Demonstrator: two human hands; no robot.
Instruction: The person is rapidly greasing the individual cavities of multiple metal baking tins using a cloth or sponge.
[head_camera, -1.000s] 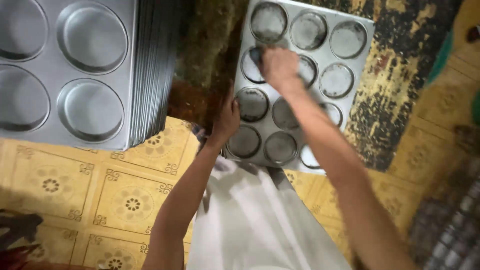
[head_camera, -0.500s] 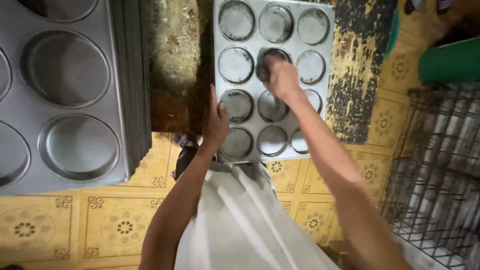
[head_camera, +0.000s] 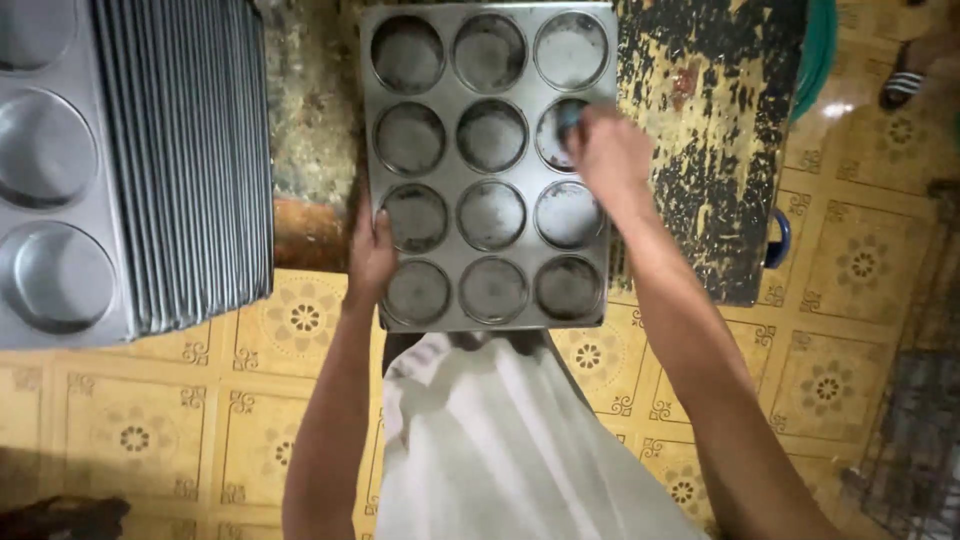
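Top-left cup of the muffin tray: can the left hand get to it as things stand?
Probably yes. The left hand grips the muffin tray at its left edge, low down, and the top-left cup lies up that same side, uncovered. The right hand is across at the right column.

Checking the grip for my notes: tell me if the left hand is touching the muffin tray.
Touching. The head view shows the left hand gripping the left edge of the muffin tray, thumb over its rim.
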